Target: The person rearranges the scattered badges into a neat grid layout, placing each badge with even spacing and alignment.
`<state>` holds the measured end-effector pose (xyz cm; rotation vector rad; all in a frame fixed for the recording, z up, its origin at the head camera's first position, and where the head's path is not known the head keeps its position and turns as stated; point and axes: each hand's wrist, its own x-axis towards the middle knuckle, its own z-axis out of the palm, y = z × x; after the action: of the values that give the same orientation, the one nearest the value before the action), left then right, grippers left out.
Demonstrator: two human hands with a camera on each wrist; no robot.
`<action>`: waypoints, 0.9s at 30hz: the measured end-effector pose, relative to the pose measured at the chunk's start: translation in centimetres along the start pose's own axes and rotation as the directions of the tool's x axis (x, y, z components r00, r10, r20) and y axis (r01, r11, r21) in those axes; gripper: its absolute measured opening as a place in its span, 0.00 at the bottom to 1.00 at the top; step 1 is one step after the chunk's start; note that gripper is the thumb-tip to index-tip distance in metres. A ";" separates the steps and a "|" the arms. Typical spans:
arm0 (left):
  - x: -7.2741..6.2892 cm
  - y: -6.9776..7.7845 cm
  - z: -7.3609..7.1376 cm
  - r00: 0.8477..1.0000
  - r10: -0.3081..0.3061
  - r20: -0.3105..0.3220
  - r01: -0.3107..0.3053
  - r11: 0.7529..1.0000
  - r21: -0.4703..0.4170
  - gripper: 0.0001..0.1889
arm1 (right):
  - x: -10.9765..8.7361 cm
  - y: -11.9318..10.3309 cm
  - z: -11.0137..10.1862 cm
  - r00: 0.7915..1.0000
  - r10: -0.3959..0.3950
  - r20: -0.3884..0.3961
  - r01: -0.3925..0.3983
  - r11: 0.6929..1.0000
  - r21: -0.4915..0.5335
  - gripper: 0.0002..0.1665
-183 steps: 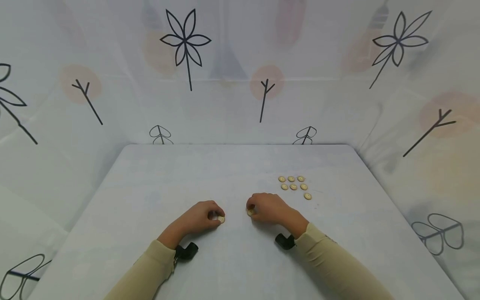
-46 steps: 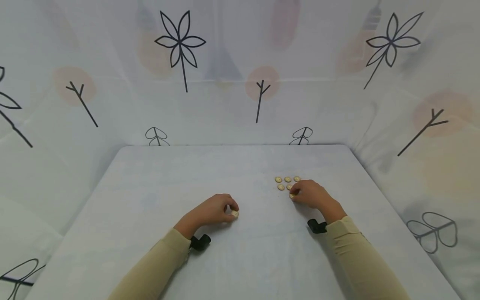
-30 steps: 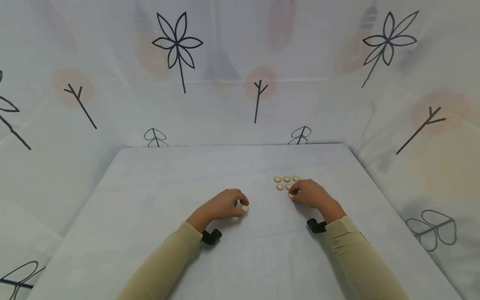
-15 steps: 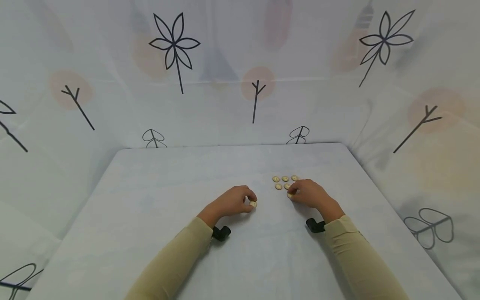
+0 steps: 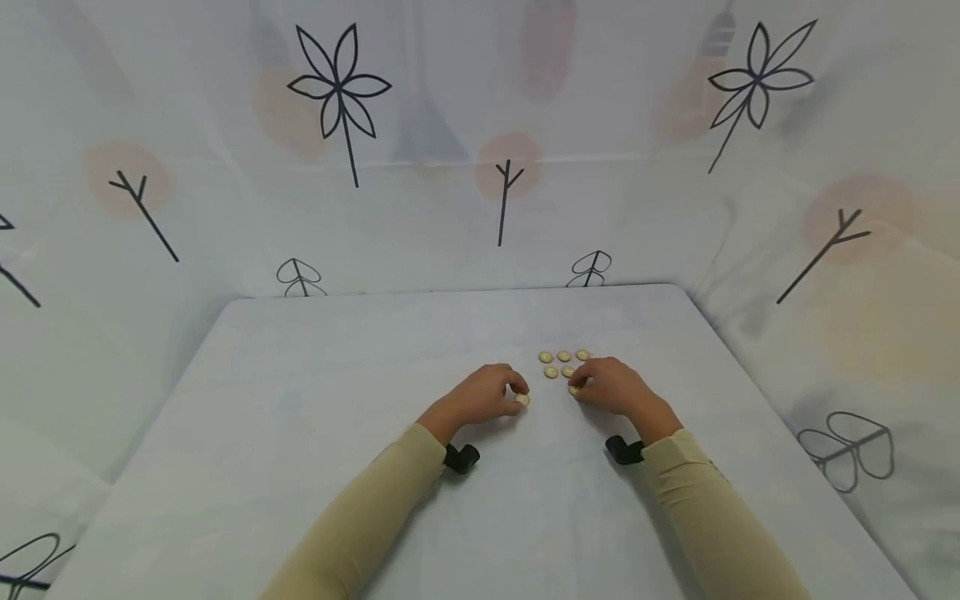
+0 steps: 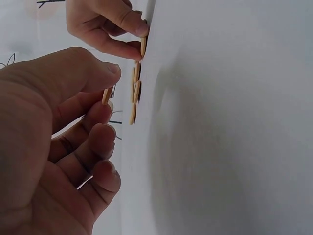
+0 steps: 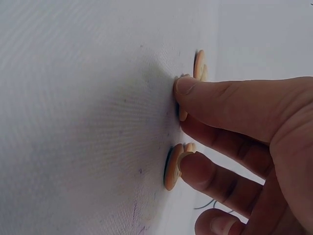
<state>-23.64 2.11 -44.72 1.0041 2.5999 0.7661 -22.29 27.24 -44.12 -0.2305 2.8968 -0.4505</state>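
My left hand pinches a small round wooden disc, button-like with a mark at its centre, between thumb and index finger. In the left wrist view this disc stands on edge in the pinch, held off the table. My right hand pinches another wooden disc by its rim, low at the table surface. Just beyond it lie more discs, three in a back row and two showing in the row before it. The right hand covers part of this group. Its middle finger is close to a lying disc.
A white cloth covers the table. Behind and beside it hangs a pale fabric backdrop with leaf and twig drawings. Black wrist cameras sit under both wrists, the left camera near the table's middle.
My right hand has carried its disc from the table's middle to the group's front and stays there. My left hand has moved right and away from me with its disc, towards the group.
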 end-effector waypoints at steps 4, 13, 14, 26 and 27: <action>0.8 0.5 0.3 1.000 -0.002 0.002 0.002 1.000 -0.003 0.12 | -0.2 -0.1 -0.1 1.000 0.005 -0.004 -0.005 1.000 0.006 0.11; 2.4 1.2 0.9 1.000 -0.029 -0.010 0.029 0.999 0.020 0.13 | -0.2 0.0 -0.1 1.000 0.006 -0.004 -0.006 1.000 0.008 0.11; 2.5 1.3 1.0 0.999 -0.032 -0.011 0.032 0.999 0.019 0.13 | -0.2 0.0 -0.1 1.000 0.005 -0.007 -0.005 1.000 0.008 0.11; 4.3 2.2 2.2 0.998 -0.050 -0.041 0.053 0.997 0.064 0.12 | -0.5 0.0 -0.1 1.000 0.001 -0.024 0.000 0.999 0.032 0.10; 4.5 2.2 2.3 0.998 -0.055 -0.041 0.058 0.996 0.063 0.12 | -0.5 0.1 0.0 1.000 0.001 -0.027 -0.001 1.000 0.030 0.10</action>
<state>-24.76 7.39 -45.55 0.9378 2.6897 0.7003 -21.84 27.40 -44.04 -0.2200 2.9136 -0.4999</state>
